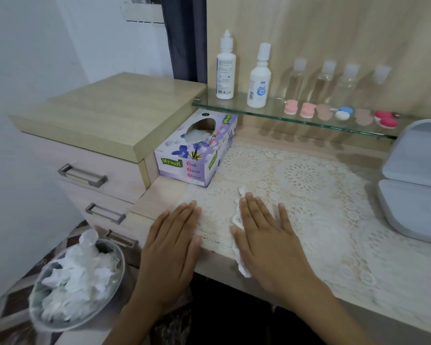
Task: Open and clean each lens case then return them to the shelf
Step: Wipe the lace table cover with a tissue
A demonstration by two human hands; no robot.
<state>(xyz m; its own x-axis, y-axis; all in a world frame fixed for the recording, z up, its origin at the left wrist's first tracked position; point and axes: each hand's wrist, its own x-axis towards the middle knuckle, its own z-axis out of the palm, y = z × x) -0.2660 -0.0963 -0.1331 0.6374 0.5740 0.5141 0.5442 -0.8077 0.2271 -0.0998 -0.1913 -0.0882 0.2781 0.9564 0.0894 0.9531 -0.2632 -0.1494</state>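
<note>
Six lens cases sit in a row on the glass shelf (237,106) above the table (159,195): two pink cases (299,108), a beige case (324,112), a blue and white case (343,113), another beige one (363,117) and a red case (386,119) at the right end. All appear closed. Behind them stand four clear bottles (334,79), and to their left two white bottles (241,75).

Below, a lace cloth (309,185) covers most of the table. The right hand (266,235) lies flat on it, fingers straight, pressing a white tissue (237,220) against the cloth. The left hand (174,247) rests flat just beside it at the table's front edge, fingers straight and holding nothing.

A purple tissue box (197,148) stands under the shelf's left end. A grey hinged box (416,183) lies open at the right. Left of the table are drawers (85,175), and beside them a bin (77,282) full of crumpled tissues.
</note>
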